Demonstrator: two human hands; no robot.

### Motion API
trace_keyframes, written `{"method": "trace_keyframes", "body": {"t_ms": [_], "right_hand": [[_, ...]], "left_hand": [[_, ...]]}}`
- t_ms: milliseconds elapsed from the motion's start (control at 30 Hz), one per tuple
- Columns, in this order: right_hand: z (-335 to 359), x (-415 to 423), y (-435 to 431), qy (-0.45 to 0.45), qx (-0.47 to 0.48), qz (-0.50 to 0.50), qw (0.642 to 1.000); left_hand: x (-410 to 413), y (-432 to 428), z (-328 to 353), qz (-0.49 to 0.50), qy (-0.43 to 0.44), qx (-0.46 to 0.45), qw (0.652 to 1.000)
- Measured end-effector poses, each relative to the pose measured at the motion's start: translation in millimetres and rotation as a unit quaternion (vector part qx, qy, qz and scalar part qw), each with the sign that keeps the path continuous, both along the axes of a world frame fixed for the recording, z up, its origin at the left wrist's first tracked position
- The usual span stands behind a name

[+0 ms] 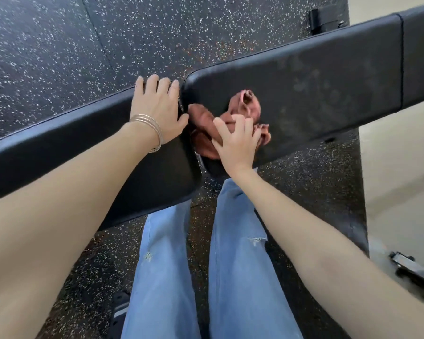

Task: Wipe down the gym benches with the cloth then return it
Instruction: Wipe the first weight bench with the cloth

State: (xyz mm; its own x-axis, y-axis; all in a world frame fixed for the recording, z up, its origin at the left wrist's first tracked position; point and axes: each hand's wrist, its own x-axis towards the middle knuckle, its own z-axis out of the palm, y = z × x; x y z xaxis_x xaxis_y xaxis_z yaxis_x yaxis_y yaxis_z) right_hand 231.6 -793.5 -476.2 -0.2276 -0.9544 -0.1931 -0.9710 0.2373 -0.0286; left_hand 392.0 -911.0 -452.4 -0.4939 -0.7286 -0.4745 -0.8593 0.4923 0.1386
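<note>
A black padded gym bench runs across the view in two pads, a seat pad (59, 152) on the left and a longer back pad (316, 89) on the right, with a narrow gap between them. A crumpled reddish-brown cloth (245, 104) lies on the back pad beside that gap. My right hand (235, 143) presses down on the cloth with its fingers spread over it. My left hand (157, 106), with thin bangles at the wrist, rests flat on the seat pad's end by the gap, holding nothing.
Speckled black rubber flooring (59, 45) surrounds the bench. My legs in blue jeans (230, 277) stand close against the bench's near side. A pale floor (402, 167) begins at the right, with a dark metal part (411, 265) lying at the lower right.
</note>
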Motion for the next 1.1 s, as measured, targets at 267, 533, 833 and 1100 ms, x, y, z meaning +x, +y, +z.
{"method": "trace_keyframes", "body": {"t_ms": [267,533,833,1100], "right_hand": [[1.9,-14.7,13.9,0.009,-0.013,0.053,0.998],[-10.6,-10.7,-136.1,0.018,0.010,0.059,0.998],[-11.6,-133.3,-145.0,0.034,0.020,-0.033,0.999],[-9.3,-147.2,-137.4,0.022,-0.016,-0.137,0.990]], "left_hand": [[-21.2,7.6,2.3,-0.029,0.005,0.011,1.000],[-23.1,3.8,-3.5,0.017,0.027,0.010,0.999],[-55.4,-9.6,-6.6,0.075,0.045,0.037,0.996],[-83.8,-18.2,-13.1,0.131,0.045,0.079,0.987]]}}
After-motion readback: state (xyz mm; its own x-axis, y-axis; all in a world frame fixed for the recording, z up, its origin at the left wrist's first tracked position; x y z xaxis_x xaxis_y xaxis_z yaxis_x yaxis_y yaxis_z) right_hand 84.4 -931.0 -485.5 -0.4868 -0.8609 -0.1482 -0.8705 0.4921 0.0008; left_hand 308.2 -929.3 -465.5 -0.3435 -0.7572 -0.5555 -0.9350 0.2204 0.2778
